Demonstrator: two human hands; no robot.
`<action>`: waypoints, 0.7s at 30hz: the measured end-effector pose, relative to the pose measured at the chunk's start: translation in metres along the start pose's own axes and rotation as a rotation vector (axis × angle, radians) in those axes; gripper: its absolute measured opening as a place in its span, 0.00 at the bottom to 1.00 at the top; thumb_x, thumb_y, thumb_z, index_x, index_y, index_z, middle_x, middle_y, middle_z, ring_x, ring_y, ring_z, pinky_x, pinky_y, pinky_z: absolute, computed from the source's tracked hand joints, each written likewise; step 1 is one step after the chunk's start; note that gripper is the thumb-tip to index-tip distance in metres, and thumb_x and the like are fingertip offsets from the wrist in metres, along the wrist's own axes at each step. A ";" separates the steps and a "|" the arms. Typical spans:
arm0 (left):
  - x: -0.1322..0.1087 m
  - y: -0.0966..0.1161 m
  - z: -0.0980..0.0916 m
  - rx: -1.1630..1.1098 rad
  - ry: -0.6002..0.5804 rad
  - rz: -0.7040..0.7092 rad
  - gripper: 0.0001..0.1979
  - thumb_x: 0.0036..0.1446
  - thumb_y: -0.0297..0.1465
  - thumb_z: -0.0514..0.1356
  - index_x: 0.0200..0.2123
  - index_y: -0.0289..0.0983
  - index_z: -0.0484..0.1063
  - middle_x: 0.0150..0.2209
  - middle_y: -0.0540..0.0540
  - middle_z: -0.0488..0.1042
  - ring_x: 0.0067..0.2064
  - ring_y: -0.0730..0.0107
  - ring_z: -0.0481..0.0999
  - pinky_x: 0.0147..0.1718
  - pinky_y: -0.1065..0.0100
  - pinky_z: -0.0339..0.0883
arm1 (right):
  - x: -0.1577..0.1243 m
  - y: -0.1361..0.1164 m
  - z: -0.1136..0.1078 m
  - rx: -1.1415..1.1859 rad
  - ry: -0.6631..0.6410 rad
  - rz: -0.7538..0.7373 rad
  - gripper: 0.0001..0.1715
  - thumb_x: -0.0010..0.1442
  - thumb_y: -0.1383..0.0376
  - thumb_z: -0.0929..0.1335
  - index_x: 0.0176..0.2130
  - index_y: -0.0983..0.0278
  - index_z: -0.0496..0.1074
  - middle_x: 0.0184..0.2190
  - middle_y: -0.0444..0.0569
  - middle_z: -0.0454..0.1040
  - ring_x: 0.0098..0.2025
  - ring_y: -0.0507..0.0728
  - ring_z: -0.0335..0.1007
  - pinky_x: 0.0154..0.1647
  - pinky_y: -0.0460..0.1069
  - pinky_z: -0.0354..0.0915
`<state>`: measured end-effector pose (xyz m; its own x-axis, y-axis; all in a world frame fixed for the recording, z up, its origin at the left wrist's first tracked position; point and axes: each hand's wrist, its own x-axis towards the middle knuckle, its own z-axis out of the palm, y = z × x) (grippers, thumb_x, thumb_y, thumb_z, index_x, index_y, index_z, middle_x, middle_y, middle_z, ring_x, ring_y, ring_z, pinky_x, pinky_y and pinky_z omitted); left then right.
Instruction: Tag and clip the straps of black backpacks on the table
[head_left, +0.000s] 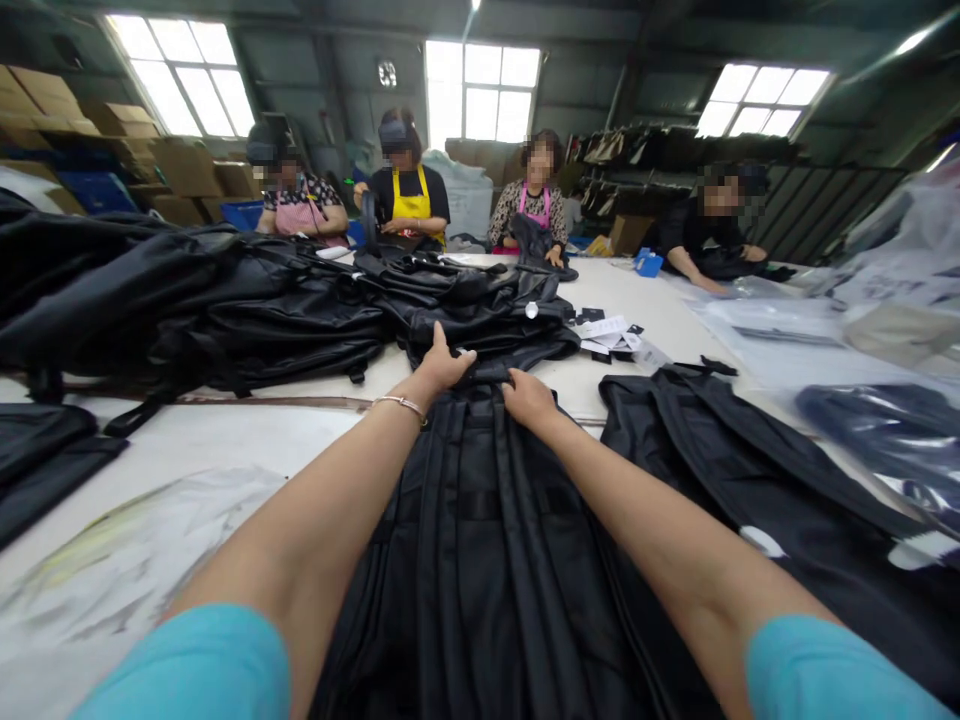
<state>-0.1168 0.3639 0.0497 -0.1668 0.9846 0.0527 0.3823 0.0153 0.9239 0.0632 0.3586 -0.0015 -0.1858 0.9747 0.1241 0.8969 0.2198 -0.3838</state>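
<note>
A black backpack (480,560) lies flat on the white table (225,440) in front of me, straps up, running away from my body. My left hand (444,362) grips its far top edge, fingers curled over the fabric, a thin bracelet on the wrist. Beside it my right hand (527,396) is closed on the same top edge, fingers tucked into the black cloth. Both arms stretch out over the bag.
A big heap of black bags (247,300) fills the left and centre. Another black bag (720,450) lies at my right, with clear plastic bags (885,400) beyond. White tags (609,332) lie past the backpack. Several seated people (409,195) work at the far side.
</note>
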 end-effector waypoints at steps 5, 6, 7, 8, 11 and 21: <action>-0.105 -0.052 -0.011 0.759 -0.206 0.518 0.37 0.58 0.47 0.55 0.65 0.34 0.54 0.67 0.35 0.51 0.68 0.49 0.48 0.62 0.50 0.47 | -0.081 0.017 -0.005 -0.077 -0.024 -0.470 0.39 0.65 0.49 0.57 0.66 0.68 0.50 0.67 0.58 0.50 0.69 0.63 0.42 0.65 0.60 0.48; -0.126 -0.060 -0.013 0.844 -0.282 0.546 0.38 0.58 0.50 0.53 0.65 0.34 0.53 0.68 0.35 0.47 0.68 0.48 0.44 0.63 0.48 0.46 | -0.096 0.018 -0.003 -0.101 -0.109 -0.549 0.42 0.64 0.47 0.58 0.67 0.67 0.49 0.68 0.57 0.47 0.69 0.65 0.38 0.65 0.62 0.46; -0.144 -0.066 -0.013 0.913 -0.351 0.548 0.39 0.58 0.52 0.52 0.66 0.34 0.51 0.69 0.36 0.44 0.69 0.47 0.41 0.62 0.46 0.45 | -0.108 0.020 0.001 -0.126 -0.199 -0.595 0.43 0.63 0.45 0.58 0.67 0.66 0.48 0.69 0.57 0.45 0.70 0.66 0.36 0.65 0.64 0.44; -0.157 -0.072 -0.012 0.967 -0.414 0.533 0.40 0.59 0.53 0.51 0.66 0.34 0.49 0.69 0.36 0.42 0.69 0.47 0.39 0.62 0.45 0.45 | -0.117 0.021 0.006 -0.148 -0.280 -0.611 0.44 0.62 0.44 0.58 0.67 0.66 0.49 0.69 0.57 0.45 0.70 0.68 0.35 0.65 0.65 0.44; -0.172 -0.078 -0.009 1.064 -0.514 0.463 0.38 0.60 0.52 0.49 0.67 0.36 0.49 0.70 0.37 0.40 0.69 0.46 0.39 0.61 0.42 0.44 | -0.125 0.025 0.012 -0.188 -0.437 -0.564 0.44 0.62 0.44 0.60 0.67 0.65 0.51 0.69 0.57 0.45 0.69 0.70 0.34 0.63 0.68 0.45; -0.302 -0.021 -0.105 0.761 -0.438 0.409 0.26 0.59 0.45 0.55 0.55 0.36 0.69 0.59 0.39 0.66 0.60 0.58 0.65 0.60 0.58 0.58 | -0.251 0.043 -0.124 0.108 -0.222 -0.489 0.29 0.63 0.54 0.62 0.60 0.61 0.64 0.58 0.53 0.67 0.61 0.64 0.60 0.62 0.60 0.56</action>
<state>-0.1703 0.0482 0.0543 0.4041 0.9143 0.0277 0.8474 -0.3857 0.3648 0.1980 0.1179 0.0638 -0.6612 0.7405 0.1200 0.6408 0.6407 -0.4228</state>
